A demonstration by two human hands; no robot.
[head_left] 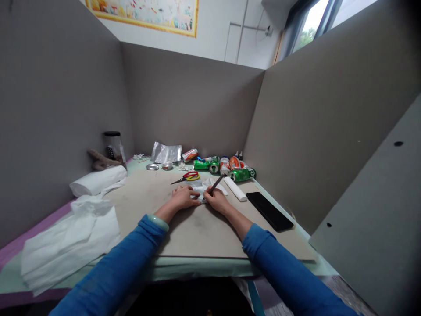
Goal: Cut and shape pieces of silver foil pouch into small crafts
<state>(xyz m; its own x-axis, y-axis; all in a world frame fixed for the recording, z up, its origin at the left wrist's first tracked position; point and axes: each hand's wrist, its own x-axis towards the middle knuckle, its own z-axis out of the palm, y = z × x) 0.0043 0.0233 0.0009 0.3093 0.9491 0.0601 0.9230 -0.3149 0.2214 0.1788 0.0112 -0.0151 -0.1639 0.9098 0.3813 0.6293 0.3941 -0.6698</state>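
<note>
The fingers of the right hand [216, 202] are clamped on a dark pen-like tool [216, 184], which is tilted. The left hand [184, 197] lies low, its thumb and forefinger apart, and touches a small silvery sheet [196, 189]; this sheet is between both hands, upon the beige board [207, 239]. Just behind it are the scissors [191, 176] with red and yellow handles. To the right lie a white strip [235, 188] and a black slab [269, 210]. Along the back of the tabletop [197, 267] there are several cans [243, 174].
</note>
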